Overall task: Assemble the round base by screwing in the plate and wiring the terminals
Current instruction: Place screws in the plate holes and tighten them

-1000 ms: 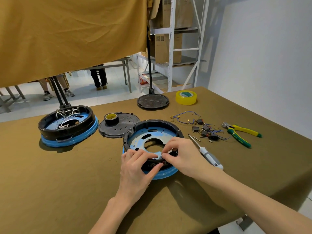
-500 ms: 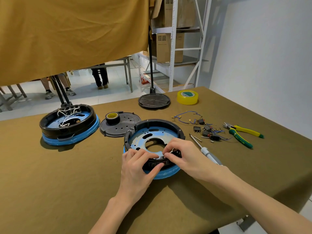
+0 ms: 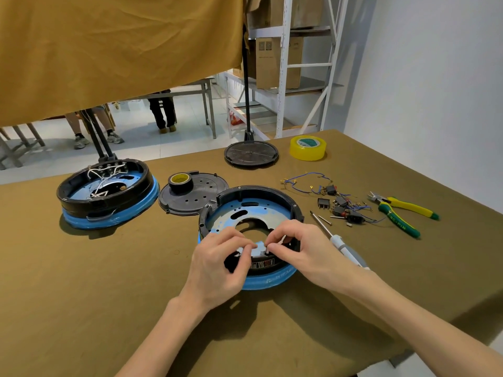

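Head view: we see our left hand point(image 3: 217, 263) and right hand point(image 3: 302, 247) pinching small white wire ends point(image 3: 281, 239) at the near rim of the round base point(image 3: 253, 208) mid-table; its label is illegible. Since before, our fingertips drew closer together

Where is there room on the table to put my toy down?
Bare cloth lies near the front left, below the wired base and left of the left hand. It is crowded at the right, among the screwdriver, loose wires and pliers.
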### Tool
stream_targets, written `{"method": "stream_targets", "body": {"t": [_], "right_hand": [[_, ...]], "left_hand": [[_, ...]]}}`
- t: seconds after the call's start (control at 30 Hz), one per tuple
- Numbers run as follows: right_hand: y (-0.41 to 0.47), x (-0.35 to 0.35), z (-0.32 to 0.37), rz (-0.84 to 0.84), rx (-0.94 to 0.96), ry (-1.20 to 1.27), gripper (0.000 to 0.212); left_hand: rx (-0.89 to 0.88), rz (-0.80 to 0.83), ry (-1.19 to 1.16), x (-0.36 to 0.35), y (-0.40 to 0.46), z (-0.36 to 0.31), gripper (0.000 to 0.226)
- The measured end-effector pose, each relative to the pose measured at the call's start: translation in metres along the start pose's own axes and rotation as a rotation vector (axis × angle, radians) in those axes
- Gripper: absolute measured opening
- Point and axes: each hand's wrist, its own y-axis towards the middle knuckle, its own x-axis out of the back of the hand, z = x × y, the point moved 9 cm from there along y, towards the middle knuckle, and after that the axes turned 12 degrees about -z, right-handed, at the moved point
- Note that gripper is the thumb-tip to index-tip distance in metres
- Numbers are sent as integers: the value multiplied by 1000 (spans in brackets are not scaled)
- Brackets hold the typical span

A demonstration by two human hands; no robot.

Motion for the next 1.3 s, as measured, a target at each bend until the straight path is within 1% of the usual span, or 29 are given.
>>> {"method": "stream_targets", "body": {"t": [0.1,0.27,0.43,0.5,0.6,0.73,0.93,1.1,1.17,1.23,1.3], "right_hand": [[1,-4,1,18,36,8,9],[-1,-5,1,35,108,0,7],[7,-4,-2,91,46,47,8],[12,-5,-2,131,33,7,8],[15,-7,6,182,69,-48,9],[11,-8,20,259,177,-157,8],[15,-10,27,314,186,-231,12],[8,-13,37,371,369,-372,17],[4,-13,37,381,396,-391,17],[4,-15,33,389,379,-386,16],[9,-13,26,373,274,-296,14]], "left_hand": [[-4,-5,-7,0,9,4,21],[-7,-82,8,-2,3,4,26],[-21,-101,5,-1,5,2,27],[-17,-98,9,-2,4,3,27],[-1,-96,17,-2,3,5,27],[-1,-92,21,-3,2,4,27],[15,-95,35,-3,1,6,27],[18,-89,47,-2,2,5,27],[17,-88,51,-2,2,6,27],[12,-88,51,-2,2,6,27],[8,-86,47,-2,2,5,26]]}}
